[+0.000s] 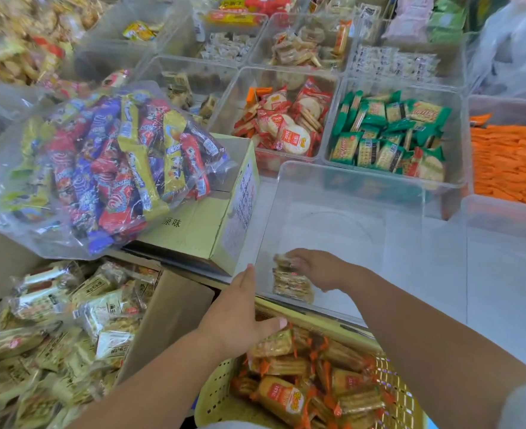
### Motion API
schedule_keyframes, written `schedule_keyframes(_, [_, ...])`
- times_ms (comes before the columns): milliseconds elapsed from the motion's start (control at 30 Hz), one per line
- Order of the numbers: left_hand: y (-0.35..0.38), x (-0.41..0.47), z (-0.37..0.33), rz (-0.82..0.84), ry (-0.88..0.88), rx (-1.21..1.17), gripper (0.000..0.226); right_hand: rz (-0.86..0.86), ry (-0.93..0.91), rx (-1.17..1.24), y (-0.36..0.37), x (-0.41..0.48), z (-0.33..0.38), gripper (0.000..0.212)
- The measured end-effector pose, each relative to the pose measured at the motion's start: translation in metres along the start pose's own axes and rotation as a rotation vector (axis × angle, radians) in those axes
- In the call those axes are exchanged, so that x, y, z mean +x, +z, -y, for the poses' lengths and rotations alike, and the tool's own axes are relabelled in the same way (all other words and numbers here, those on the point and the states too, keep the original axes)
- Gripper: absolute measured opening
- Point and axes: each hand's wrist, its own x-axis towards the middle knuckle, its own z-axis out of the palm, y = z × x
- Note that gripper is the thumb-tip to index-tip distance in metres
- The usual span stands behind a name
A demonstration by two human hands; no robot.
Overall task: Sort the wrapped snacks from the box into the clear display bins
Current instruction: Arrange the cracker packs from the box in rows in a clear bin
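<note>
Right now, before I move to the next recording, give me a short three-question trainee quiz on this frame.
1. Which hand is inside the near clear bin? A left, B right, C both.
2. True or false: the basket holds green snacks.
3. Fill in: the bag of mixed sweets lies on a ____.

Key
1. B: the right hand holds packets in it.
2. False: it holds orange snacks.
3. box
</note>
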Motion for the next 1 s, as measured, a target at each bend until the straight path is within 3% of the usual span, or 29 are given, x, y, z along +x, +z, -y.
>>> schedule_keyframes(100, [0.002, 0.002, 0.002, -0.007, -0.005, -0.012, 0.125, 0.157, 0.145, 0.314, 0.004, 0.002, 0.004, 0.051])
schedule_keyframes(300, [0.002, 0.005, 0.004, 0.021, 0.005, -0.024, 0.132, 0.151, 0.131, 0.344, 0.01, 0.001, 0.013, 0.064])
schedule_keyframes(533, [-0.003, 0.005, 0.003, 0.044, 0.021, -0.023, 0.134, 0.057, 0.139, 0.205, 0.019, 0.003, 0.023, 0.059])
schedule_keyframes(667, [-0.007, -0.005, 0.001, 0.011, 0.031, -0.039, 0.125, 0.053, 0.114, -0.015, 0.02, -0.001, 0.021, 0.066])
schedule_keyframes(800, [-0.014, -0.045, 0.007, -0.146, 0.129, -0.133, 0.103, 0.013, 0.138, -0.03, 0.019, -0.009, 0.029, 0.074])
schedule_keyframes(1000, [-0.034, -0.147, 0.06, -0.538, 0.217, -0.298, 0.054, -0.242, 0.141, -0.09, 0.034, -0.039, 0.072, 0.071])
